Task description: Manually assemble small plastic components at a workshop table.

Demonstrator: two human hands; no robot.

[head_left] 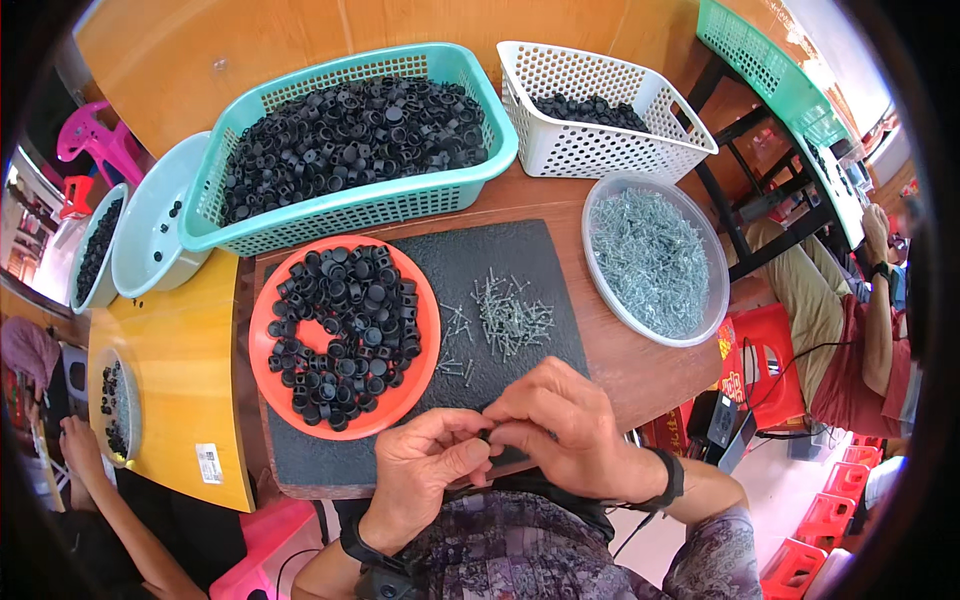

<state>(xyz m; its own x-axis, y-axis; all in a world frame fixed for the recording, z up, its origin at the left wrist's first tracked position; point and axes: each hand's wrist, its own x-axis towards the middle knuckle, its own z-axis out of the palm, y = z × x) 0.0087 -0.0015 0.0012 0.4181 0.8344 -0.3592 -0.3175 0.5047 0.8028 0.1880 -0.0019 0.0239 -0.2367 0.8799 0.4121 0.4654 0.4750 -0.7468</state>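
Close to my body, at the near edge of a dark mat (330,460), my two hands meet fingertip to fingertip. My left hand (428,465) pinches a small black plastic piece (486,435), mostly covered by the fingers. The fingers of my right hand (560,425) are closed at the same piece; whether they also hold a screw is hidden. Just beyond my left hand is an orange plate (262,345) heaped with black plastic caps (350,375). Loose screws (512,315) lie in a pile on the mat, with a few scattered beside the plate.
Behind the mat stand a teal basket (350,205) full of black parts and a white basket (610,150). A clear tub (718,300) of screws sits at the right. Pale basins (135,240) stand at the left. Other people's arms (120,520) show at both sides.
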